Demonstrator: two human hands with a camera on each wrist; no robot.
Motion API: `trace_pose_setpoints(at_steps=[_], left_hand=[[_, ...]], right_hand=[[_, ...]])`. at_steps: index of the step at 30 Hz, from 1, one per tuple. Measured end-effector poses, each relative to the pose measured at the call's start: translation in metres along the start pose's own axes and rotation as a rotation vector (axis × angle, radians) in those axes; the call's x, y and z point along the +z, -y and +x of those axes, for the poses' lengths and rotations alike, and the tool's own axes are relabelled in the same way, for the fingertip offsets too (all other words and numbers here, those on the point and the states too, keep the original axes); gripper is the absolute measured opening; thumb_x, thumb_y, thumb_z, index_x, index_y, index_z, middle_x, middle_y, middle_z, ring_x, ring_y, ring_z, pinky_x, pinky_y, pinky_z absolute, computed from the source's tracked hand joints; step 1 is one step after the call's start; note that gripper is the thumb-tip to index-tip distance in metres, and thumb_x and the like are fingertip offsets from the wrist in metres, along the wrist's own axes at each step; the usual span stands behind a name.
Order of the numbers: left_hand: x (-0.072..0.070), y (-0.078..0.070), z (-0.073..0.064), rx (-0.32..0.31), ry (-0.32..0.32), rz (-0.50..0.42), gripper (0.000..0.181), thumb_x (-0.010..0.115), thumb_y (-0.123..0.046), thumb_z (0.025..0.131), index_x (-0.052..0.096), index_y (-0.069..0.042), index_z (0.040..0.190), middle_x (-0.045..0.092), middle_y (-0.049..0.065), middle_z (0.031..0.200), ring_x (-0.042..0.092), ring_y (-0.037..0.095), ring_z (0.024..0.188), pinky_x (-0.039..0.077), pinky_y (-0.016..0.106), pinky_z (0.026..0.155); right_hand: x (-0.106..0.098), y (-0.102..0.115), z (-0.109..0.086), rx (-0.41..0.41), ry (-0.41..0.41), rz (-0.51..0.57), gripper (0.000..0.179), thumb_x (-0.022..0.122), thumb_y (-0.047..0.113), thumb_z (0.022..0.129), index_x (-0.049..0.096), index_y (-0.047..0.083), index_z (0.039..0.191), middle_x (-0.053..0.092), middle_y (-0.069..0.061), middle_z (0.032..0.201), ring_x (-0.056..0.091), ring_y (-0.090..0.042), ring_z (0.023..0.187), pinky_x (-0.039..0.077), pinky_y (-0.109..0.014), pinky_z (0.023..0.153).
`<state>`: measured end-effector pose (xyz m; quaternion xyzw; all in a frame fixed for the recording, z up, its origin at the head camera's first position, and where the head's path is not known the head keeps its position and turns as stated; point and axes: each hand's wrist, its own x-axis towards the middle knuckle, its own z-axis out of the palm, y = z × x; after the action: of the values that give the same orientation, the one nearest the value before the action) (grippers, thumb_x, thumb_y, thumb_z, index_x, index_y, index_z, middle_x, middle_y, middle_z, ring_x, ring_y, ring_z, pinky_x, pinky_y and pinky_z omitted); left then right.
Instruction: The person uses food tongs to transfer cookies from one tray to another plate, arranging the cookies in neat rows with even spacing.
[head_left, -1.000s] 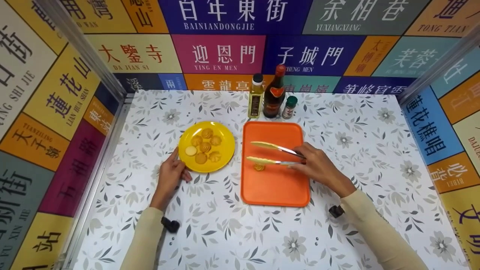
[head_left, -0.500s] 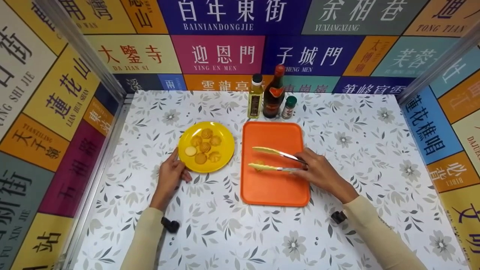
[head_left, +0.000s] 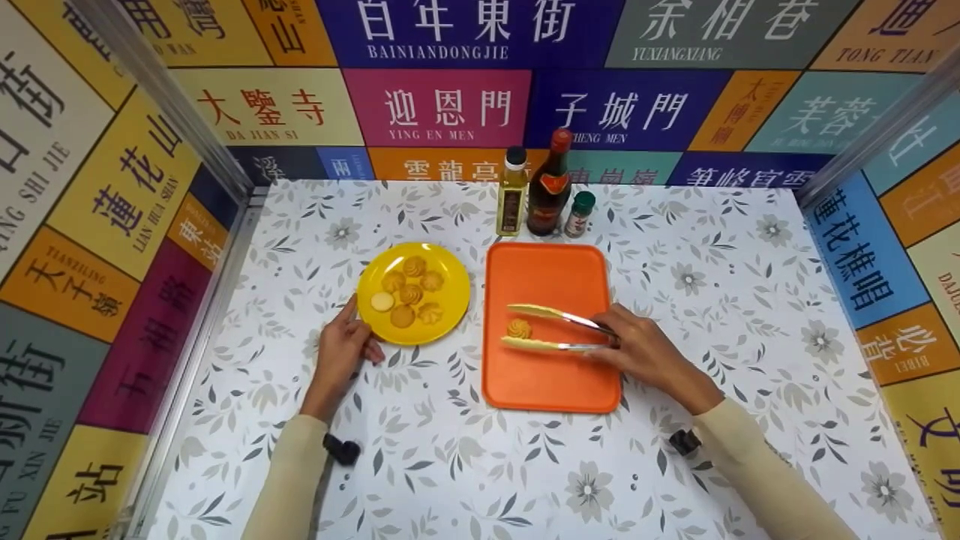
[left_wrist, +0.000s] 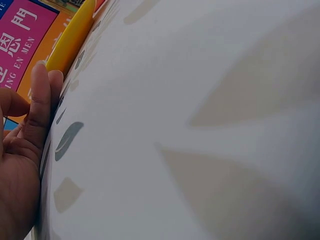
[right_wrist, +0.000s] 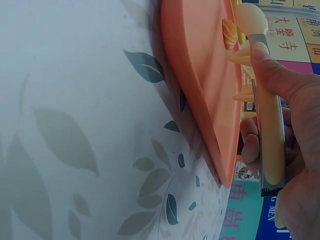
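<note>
With my right hand (head_left: 645, 352) I hold yellow-tipped metal tongs (head_left: 566, 316) over the orange tray (head_left: 555, 382). Their arms are spread, one tip on each side of a swirled cookie (head_left: 519, 328) lying on the tray; a gap shows on the far side. In the right wrist view, thumb and fingers grip the tongs (right_wrist: 271, 130) from either side. My left hand (head_left: 345, 349) lies at the near left rim of the yellow plate (head_left: 456, 300), which bears several cookies (head_left: 411, 293). Extended fingers touch the plate's edge (left_wrist: 70, 42) in the left wrist view.
Behind the tray stand an oil bottle (head_left: 511, 196), a dark red-capped bottle (head_left: 550, 191) and a small green-capped shaker (head_left: 580, 215). Printed panels (head_left: 450, 105) wall in the flower-patterned tabletop (head_left: 420, 457) at the back and sides.
My right hand has brought the tongs nearer to me and slightly right, so the cookie now sits between their tips. My left hand and the plate have stayed still.
</note>
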<state>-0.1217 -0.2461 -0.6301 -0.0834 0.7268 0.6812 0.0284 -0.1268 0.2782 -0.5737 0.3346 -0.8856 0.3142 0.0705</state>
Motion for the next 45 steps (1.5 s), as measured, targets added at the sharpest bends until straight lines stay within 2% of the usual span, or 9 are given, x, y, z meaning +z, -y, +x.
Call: trace_pose_setpoints(at_steps=[6, 19, 29, 40, 45], left_hand=[[-0.0006, 0.0006, 0.0004, -0.032, -0.01, -0.006, 0.069, 0.053, -0.006, 0.111, 0.03, -0.015, 0.175, 0.069, 0.025, 0.08, 0.071, 0.027, 0.058, 0.066, 0.038, 0.057], [-0.0011, 0.002, 0.001, -0.039, -0.004, -0.021, 0.068, 0.053, -0.006, 0.112, 0.03, -0.017, 0.175, 0.069, 0.026, 0.08, 0.071, 0.027, 0.058, 0.066, 0.038, 0.058], [-0.0023, 0.0035, 0.0003, 0.03, 0.022, -0.036, 0.068, 0.051, 0.0, 0.112, 0.029, -0.011, 0.175, 0.067, 0.03, 0.08, 0.072, 0.029, 0.057, 0.066, 0.037, 0.055], [-0.0011, 0.0023, 0.0014, -0.015, -0.004, -0.012, 0.069, 0.053, -0.002, 0.11, 0.03, -0.012, 0.175, 0.069, 0.027, 0.08, 0.072, 0.027, 0.058, 0.066, 0.037, 0.056], [-0.0012, 0.0014, 0.0017, -0.038, -0.007, -0.011, 0.069, 0.053, -0.003, 0.111, 0.03, -0.013, 0.175, 0.069, 0.027, 0.08, 0.071, 0.028, 0.059, 0.066, 0.037, 0.057]], right_hand=[[-0.0045, -0.0017, -0.004, 0.003, 0.004, -0.012, 0.051, 0.097, 0.026, 0.087, 0.074, 0.0, 0.124, 0.064, -0.012, 0.097, 0.055, -0.013, 0.074, 0.049, -0.028, 0.061], [-0.005, -0.0052, -0.0083, 0.002, 0.001, -0.027, 0.051, 0.097, 0.029, 0.086, 0.074, 0.002, 0.122, 0.065, -0.011, 0.096, 0.056, -0.013, 0.072, 0.051, -0.029, 0.06], [-0.003, -0.0054, -0.0083, 0.011, 0.012, -0.038, 0.053, 0.098, 0.03, 0.084, 0.074, 0.001, 0.121, 0.065, -0.011, 0.096, 0.055, -0.013, 0.073, 0.05, -0.028, 0.06], [0.0005, -0.007, -0.0089, 0.016, 0.015, -0.034, 0.053, 0.099, 0.03, 0.083, 0.075, 0.0, 0.121, 0.066, -0.009, 0.098, 0.059, -0.019, 0.072, 0.05, -0.029, 0.06], [0.0015, -0.007, -0.0086, 0.017, 0.009, -0.044, 0.053, 0.098, 0.03, 0.084, 0.074, 0.001, 0.121, 0.066, -0.008, 0.1, 0.058, -0.016, 0.073, 0.05, -0.03, 0.061]])
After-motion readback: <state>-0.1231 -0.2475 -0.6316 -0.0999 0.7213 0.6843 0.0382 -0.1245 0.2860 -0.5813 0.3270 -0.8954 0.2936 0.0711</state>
